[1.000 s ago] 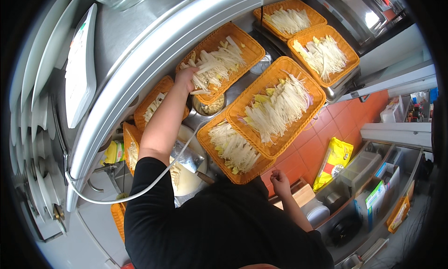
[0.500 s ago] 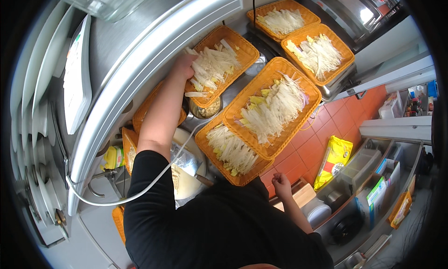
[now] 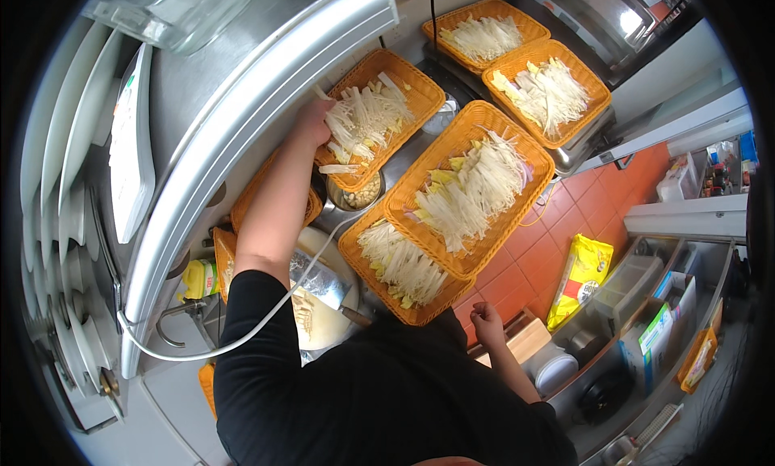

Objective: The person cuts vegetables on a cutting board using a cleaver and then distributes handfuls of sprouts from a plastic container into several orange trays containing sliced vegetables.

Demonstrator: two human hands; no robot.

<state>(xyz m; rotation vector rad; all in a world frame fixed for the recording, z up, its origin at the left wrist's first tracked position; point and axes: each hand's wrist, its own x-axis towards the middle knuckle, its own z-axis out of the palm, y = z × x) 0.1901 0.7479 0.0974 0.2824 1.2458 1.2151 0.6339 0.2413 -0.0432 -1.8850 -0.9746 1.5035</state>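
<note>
A wide fisheye view looks steeply down from head height, over a black short-sleeved shirt close below, onto rectangular orange woven baskets nearby and, farther off, square red floor tiles.

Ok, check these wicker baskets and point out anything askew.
The large wicker basket sits askew, its edge overlapping the lower wicker basket. Also, below the left hand, one pale strip lies apart from the pile, at the rim of the upper-left wicker basket.
</note>
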